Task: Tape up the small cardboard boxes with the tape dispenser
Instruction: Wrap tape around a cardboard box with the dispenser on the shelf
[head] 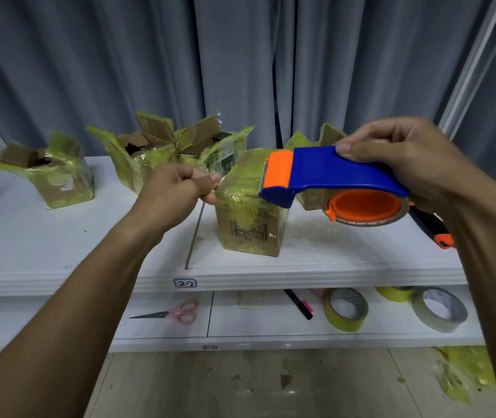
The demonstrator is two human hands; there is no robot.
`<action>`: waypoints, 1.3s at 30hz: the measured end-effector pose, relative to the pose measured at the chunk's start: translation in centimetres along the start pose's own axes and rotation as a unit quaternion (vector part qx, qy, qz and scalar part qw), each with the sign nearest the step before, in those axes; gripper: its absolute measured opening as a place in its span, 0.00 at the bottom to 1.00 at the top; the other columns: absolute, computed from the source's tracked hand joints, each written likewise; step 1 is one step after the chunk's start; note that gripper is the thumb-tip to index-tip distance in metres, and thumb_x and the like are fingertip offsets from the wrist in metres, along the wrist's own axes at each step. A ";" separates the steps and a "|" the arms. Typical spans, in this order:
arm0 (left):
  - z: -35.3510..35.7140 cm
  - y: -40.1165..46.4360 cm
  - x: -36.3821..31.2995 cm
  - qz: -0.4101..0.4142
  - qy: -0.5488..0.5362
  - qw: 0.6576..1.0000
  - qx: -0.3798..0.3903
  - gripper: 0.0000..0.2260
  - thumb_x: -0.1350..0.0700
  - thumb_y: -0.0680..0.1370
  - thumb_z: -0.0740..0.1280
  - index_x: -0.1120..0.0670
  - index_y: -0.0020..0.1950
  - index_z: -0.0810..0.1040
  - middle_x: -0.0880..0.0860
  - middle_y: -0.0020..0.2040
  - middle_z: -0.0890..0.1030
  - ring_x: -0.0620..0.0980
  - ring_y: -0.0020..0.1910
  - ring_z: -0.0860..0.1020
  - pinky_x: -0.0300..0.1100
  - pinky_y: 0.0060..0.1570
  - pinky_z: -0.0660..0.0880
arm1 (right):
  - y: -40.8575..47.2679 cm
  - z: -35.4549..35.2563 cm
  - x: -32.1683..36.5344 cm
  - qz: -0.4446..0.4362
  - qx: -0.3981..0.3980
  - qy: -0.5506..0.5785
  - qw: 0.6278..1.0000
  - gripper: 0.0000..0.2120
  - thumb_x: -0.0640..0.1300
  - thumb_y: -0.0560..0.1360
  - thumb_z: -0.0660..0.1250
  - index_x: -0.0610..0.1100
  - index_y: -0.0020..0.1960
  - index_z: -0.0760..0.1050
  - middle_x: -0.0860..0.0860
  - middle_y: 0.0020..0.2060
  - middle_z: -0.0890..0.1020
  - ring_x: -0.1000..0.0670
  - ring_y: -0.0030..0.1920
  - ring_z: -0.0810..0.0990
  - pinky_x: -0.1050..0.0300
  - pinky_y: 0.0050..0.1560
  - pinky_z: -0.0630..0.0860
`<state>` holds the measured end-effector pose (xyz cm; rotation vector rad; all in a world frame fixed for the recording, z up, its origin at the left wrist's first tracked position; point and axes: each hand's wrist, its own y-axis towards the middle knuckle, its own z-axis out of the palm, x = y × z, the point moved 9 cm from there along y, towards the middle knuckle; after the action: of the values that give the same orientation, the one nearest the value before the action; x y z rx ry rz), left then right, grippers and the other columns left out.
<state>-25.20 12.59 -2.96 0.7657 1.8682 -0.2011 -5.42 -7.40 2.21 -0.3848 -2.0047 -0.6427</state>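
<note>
My right hand grips a blue and orange tape dispenser in the air above the upper shelf; its clear tape roll hangs below. My left hand pinches the free end of the tape, stretched out to the left of the dispenser's cutter. Behind the stretched tape stands a small cardboard box, closed and wrapped in yellowish tape. More small boxes with open flaps sit further back: one at the left, one in the middle, one partly hidden behind the dispenser.
The white upper shelf carries the boxes and an orange-black cutter at the right. The lower shelf holds pink scissors, a black marker, yellow tape rolls and a clear roll. Grey curtains hang behind.
</note>
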 end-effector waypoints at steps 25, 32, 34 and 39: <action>0.9 2.5 2.4 -0.023 0.107 0.993 0.031 0.20 0.46 0.75 0.70 0.64 0.40 0.73 0.59 0.37 0.78 0.55 0.40 0.77 0.47 0.44 0.73 | 1.1 1.1 -2.2 0.107 -0.038 -0.030 0.993 0.05 0.49 0.72 0.73 0.47 0.42 0.84 0.49 0.36 0.85 0.48 0.39 0.82 0.54 0.44 0.78; 0.9 2.1 2.1 0.097 0.090 0.991 0.016 0.06 0.53 0.79 0.70 0.50 0.47 0.73 0.48 0.48 0.75 0.46 0.47 0.74 0.42 0.45 0.70 | 1.0 1.1 -2.1 0.108 -0.040 -0.028 0.993 0.06 0.49 0.72 0.73 0.47 0.44 0.84 0.50 0.37 0.85 0.49 0.37 0.82 0.57 0.40 0.77; 1.3 0.9 0.2 0.253 0.118 0.960 0.004 0.04 0.59 0.80 0.68 0.50 0.51 0.79 0.45 0.56 0.79 0.44 0.59 0.76 0.42 0.54 0.73 | 1.0 1.2 -2.1 0.108 -0.041 -0.028 0.993 0.05 0.49 0.72 0.73 0.47 0.43 0.84 0.50 0.37 0.85 0.50 0.37 0.82 0.57 0.39 0.77; 2.1 0.0 0.5 0.303 0.079 0.950 0.009 0.08 0.63 0.81 0.66 0.57 0.56 0.83 0.46 0.56 0.84 0.42 0.61 0.80 0.45 0.59 0.78 | 1.0 1.2 -2.0 0.101 -0.037 -0.034 0.994 0.05 0.49 0.72 0.73 0.48 0.43 0.84 0.50 0.38 0.85 0.52 0.36 0.82 0.59 0.38 0.76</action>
<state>-23.72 11.84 -4.26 1.3591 1.6868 0.2416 -4.81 -5.91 0.29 -0.6535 -1.9779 -0.5839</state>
